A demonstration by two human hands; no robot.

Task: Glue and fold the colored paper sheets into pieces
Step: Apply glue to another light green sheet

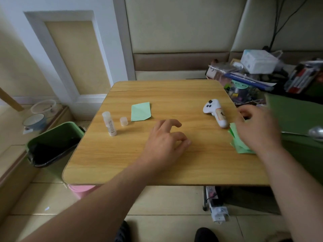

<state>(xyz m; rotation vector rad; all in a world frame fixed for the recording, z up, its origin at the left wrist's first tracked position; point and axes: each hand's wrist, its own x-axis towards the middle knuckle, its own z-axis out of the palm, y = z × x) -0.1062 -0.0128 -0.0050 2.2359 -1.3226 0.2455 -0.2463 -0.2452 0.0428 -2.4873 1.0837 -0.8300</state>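
a wooden table (122, 159) fills the middle of the view, with a padded wall panel behind it. to its left on the floor stands a green bin (52, 142) lined with a dark bag, touching the table's left edge. off the right edge lies a green cloth surface (300, 116) with a metal spoon (312, 132) on it, and behind that a heap of boxes and clutter (258, 72).

the left hand (164, 144) hangs over the middle of the table, fingers loosely curled and holding nothing. the right hand (257, 126) is blurred at the right side of the table, over a stack of green paper sheets (240, 147) that pokes out beneath it near the table's right edge; whether its fingers grip a sheet or only hover cannot be told.

a white handheld controller (215, 112) lies on the table just behind that stack. a folded green paper piece (140, 111) lies flat at the far left-centre of the table, well apart from both hands. near it to the left stands an uncapped glue stick (109, 125), upright, and between the two sits its small cap (123, 121), apart from each.
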